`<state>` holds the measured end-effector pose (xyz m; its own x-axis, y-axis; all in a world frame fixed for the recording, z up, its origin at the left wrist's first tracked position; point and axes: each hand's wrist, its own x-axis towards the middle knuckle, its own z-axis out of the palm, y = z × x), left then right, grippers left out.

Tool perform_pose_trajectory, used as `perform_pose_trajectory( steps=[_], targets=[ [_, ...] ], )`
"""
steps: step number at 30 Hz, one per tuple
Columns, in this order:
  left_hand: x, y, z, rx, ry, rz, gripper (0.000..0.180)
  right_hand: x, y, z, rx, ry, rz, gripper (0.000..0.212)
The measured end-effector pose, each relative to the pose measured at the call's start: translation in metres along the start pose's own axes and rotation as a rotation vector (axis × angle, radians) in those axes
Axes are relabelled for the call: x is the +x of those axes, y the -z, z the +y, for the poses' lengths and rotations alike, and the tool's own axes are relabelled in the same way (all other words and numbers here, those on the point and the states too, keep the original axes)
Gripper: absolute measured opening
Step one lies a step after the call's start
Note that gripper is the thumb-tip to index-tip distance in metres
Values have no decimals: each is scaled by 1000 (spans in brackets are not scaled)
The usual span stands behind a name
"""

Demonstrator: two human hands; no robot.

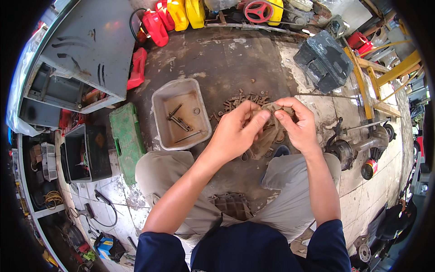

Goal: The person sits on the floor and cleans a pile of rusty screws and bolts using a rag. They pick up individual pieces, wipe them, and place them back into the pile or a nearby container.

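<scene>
Both of my hands are raised over the floor between my knees, gripping a dirty brown rag (265, 143) that hangs down between them. My left hand (242, 129) is closed, its thumb pressed on the bunched cloth. Opposite it, my right hand (297, 122) pinches the rag between thumb and fingers. Whether something small is wrapped in the cloth I cannot tell. Beneath and behind the hands lies a pile of rusty bolts (247, 98), partly hidden by them. Left of my left hand stands a grey plastic basin (159, 113) holding several bolts or rods (179, 120) and a ring.
A green case (127, 136) and a black bin (93, 152) stand at left, near a grey metal cabinet (86, 41). Red and yellow jerrycans (179, 13) line the back. At right are a black toolbox (324, 61), a yellow wooden frame (362, 77) and a metal machine part (358, 147).
</scene>
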<state>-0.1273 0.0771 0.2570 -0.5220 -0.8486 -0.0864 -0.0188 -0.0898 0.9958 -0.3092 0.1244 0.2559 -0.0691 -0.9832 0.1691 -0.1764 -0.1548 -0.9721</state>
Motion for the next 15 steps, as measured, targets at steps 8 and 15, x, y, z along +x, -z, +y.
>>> perform_pose_trajectory(
  steps=[8,15],
  targets=[
    [-5,4,7,-147,211,-210,45,-2,-2,2,-17,8,17,18],
    [0,-6,-17,-109,-53,-91,27,-1,0,5,-32,-5,55,14]
  ],
)
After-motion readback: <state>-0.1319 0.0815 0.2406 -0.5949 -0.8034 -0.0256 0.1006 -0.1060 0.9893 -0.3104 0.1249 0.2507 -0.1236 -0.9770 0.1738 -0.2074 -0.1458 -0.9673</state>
